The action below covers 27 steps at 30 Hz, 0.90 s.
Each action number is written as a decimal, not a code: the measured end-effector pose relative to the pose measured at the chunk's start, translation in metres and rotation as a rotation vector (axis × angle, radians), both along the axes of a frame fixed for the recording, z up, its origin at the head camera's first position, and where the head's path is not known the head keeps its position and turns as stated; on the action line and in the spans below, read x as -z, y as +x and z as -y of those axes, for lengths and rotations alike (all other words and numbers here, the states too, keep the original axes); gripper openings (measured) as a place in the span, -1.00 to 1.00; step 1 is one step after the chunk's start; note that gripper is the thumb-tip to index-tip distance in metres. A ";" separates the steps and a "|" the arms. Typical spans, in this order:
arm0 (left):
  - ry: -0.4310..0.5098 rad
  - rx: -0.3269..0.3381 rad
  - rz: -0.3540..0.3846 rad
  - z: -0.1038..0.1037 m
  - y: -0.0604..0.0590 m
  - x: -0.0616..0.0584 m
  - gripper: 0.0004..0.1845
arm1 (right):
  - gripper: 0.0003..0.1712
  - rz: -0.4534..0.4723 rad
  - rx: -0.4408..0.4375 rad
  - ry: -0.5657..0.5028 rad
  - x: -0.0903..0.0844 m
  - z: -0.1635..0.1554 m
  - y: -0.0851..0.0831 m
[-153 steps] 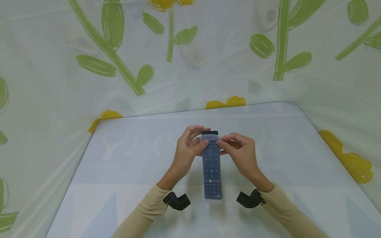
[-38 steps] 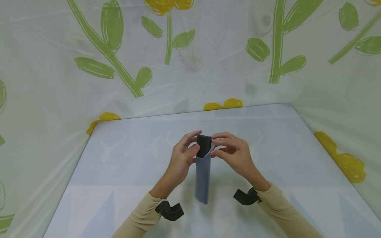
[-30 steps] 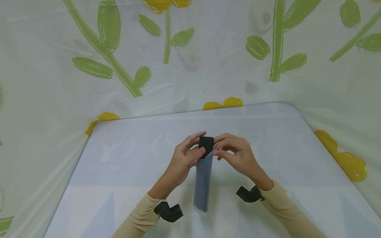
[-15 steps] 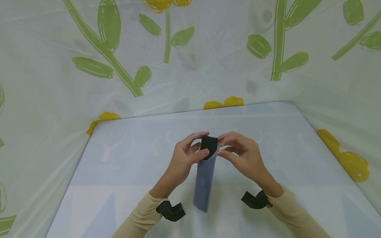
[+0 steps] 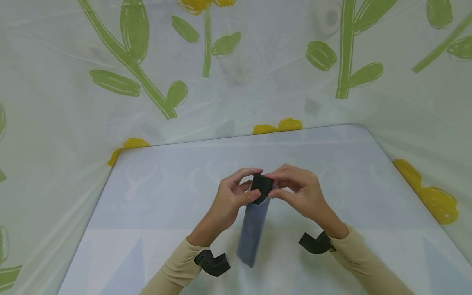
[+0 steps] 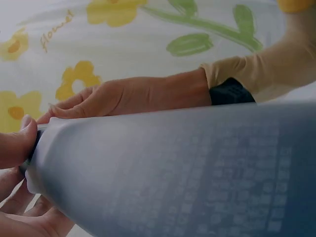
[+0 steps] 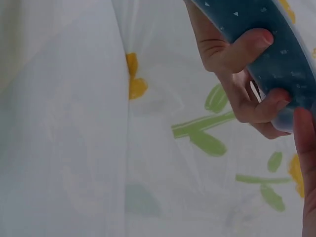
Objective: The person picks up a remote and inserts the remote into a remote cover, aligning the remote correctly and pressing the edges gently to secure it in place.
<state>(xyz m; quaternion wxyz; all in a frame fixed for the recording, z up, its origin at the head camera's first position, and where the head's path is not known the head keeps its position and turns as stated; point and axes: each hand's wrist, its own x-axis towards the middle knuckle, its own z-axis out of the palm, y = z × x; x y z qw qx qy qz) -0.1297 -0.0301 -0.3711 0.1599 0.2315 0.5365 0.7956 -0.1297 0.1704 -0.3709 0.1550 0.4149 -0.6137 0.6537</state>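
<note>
A dark remote control (image 5: pixel 262 186) is held up over the table inside a translucent sleeve (image 5: pixel 253 237), its lower end tilted toward the left. Its bare black end sticks out of the sleeve's top. My left hand (image 5: pixel 230 198) grips that end, thumb across its face and fingers behind. At the right side, my right hand (image 5: pixel 300 189) pinches the sleeve's mouth beside the black end. The left wrist view shows faint rows of buttons through the cloudy sleeve (image 6: pixel 163 168). In the right wrist view, left fingertips press the button side of the remote control (image 7: pixel 281 61).
A pale, patterned table (image 5: pixel 177 176) lies under both hands. Behind it and at the sides hangs a white cloth (image 5: pixel 273 78) printed with green stems and yellow flowers. Each wrist carries a black camera mount (image 5: pixel 212 263), near the tan sleeves.
Five seconds ago the button side faced the head view; now the back does. In the last second the black end has dipped slightly and shifted right, while the lower end has swung slightly left.
</note>
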 end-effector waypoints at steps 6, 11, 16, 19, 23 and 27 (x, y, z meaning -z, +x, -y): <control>0.025 0.017 0.066 -0.002 -0.001 0.001 -0.34 | -0.48 0.009 0.020 0.049 0.001 -0.004 0.003; 0.019 -0.009 0.123 -0.003 -0.002 0.000 -0.36 | -0.37 0.011 0.024 0.073 0.003 -0.007 0.007; -0.024 0.017 0.148 -0.001 -0.005 0.001 -0.35 | -0.75 -0.115 0.047 0.138 -0.011 -0.006 0.005; -0.072 0.019 0.128 0.002 -0.007 0.000 -0.38 | -0.71 -0.175 0.092 0.180 -0.018 -0.005 0.004; -0.117 0.009 0.072 0.004 -0.011 -0.003 -0.44 | -0.65 -0.203 0.142 0.205 -0.014 -0.008 0.001; -0.116 0.014 0.052 0.003 -0.014 -0.003 -0.48 | -0.90 -0.206 0.146 0.211 -0.009 -0.012 -0.005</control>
